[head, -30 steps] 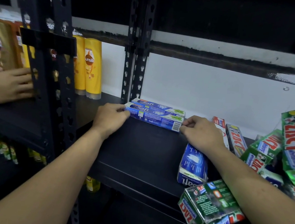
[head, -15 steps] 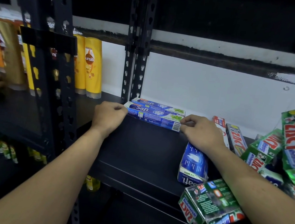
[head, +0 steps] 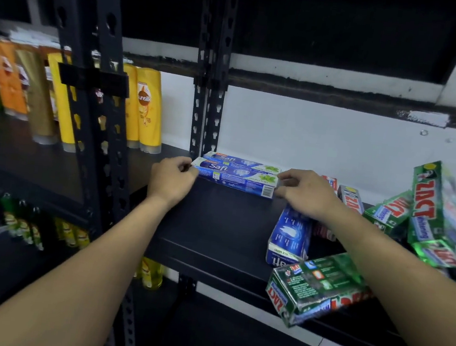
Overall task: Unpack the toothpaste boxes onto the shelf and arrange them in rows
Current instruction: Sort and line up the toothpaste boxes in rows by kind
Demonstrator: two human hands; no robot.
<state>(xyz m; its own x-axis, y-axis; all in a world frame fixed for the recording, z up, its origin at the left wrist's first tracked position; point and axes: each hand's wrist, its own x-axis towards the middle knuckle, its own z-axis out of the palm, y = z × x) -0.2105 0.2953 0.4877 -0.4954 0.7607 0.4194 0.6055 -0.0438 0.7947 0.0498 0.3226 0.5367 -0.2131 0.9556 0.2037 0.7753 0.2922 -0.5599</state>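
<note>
Both hands are working at the far left end of the black shelf (head: 214, 228) right now. The front blue box (head: 237, 178) is lying flat and crosswise there, right against the back blue box (head: 244, 162) by the wall. The left hand (head: 172, 180) is curling its fingers onto the box's left end, and the right hand (head: 302, 193) is pinching the right end between thumb and forefinger (how firmly either one is squeezing, I cannot tell). This is looking like a squaring-up of the first row. A box like this is going to be light: thin card, probably stiff along its length but easy to dent on the broad faces. Taking it by the two short ends, as here, is seeming the wise hold, though the glossy print may be proving a touch slippery. Plenty more is lying around it. Another blue box (head: 289, 238) is lying end-on just under the right wrist, and some red-and-white boxes (head: 350, 196) are sitting beyond the right hand. A heap of green packs (head: 439, 216) is leaning untidily at the right, and one wrapped green bundle (head: 313, 287) is hanging partly over the near edge, looking ready to tip. The right forearm is passing just above that clutter, so a careless pull-back could be knocking something off. To the left, past the upright post (head: 210, 84), yellow bottles (head: 145, 111) are standing on the neighbouring shelf, well apart from the job.
</note>
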